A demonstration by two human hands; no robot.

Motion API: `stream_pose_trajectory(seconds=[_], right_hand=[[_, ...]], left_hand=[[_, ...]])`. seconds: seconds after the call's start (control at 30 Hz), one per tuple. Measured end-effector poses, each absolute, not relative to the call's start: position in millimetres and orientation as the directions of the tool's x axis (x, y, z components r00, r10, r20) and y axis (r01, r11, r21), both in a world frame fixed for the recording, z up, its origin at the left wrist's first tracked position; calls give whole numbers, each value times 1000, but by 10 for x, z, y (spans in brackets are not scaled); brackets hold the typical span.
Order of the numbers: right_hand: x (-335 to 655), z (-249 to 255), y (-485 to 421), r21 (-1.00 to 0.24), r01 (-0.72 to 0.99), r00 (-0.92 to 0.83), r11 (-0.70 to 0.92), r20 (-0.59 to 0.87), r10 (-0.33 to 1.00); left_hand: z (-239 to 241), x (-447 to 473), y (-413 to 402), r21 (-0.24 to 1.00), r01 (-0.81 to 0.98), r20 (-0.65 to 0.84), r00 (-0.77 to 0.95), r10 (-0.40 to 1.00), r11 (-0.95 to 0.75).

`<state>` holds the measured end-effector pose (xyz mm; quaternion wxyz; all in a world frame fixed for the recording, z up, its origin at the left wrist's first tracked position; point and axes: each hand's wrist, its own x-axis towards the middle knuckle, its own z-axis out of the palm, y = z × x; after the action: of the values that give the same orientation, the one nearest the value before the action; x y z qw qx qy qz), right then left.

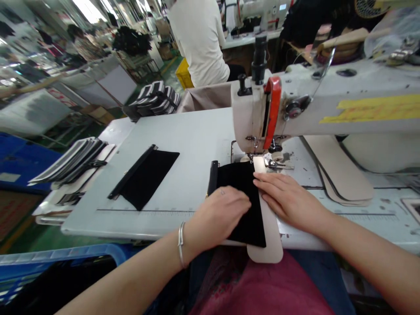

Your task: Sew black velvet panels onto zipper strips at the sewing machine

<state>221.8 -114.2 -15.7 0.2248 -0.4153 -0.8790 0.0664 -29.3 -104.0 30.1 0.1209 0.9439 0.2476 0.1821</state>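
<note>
A black fabric piece (244,227) with a dark strip along its left edge lies over a beige rounded panel (271,236), and both reach under the needle area of the sewing machine (256,113). My left hand (221,214) is closed on the black fabric, its fingers curled and pressed together. On the panel's right edge, just in front of the presser foot, my right hand (287,199) lies flat with fingers stretched toward the fabric. A second black piece (149,175) with a similar strip rests farther left on the table.
Beige panels (344,170) lie under the machine arm at right. Stacks of black and white pieces (75,162) sit at the table's left side, with more (157,98) behind. A blue crate (65,253) stands at lower left. A person in white (200,39) is beyond the machine.
</note>
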Motion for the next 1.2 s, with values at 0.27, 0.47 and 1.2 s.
stream_pose_trajectory(seconds=[0.27,0.47,1.2], right_hand=[[2215,-167,-1136,-298,702,-556,647,337,760],[2213,-162,-1157,-279,723,-554,632,314,771],[2191,-140,-1171,-294,742,-524,602,307,795]], left_hand=[[75,-76,-315,293,536,246,758,604,-792],[99,-101,-384,322,520,277,747,604,-791],[74,-87,-365,325,499,307,748,588,-804]])
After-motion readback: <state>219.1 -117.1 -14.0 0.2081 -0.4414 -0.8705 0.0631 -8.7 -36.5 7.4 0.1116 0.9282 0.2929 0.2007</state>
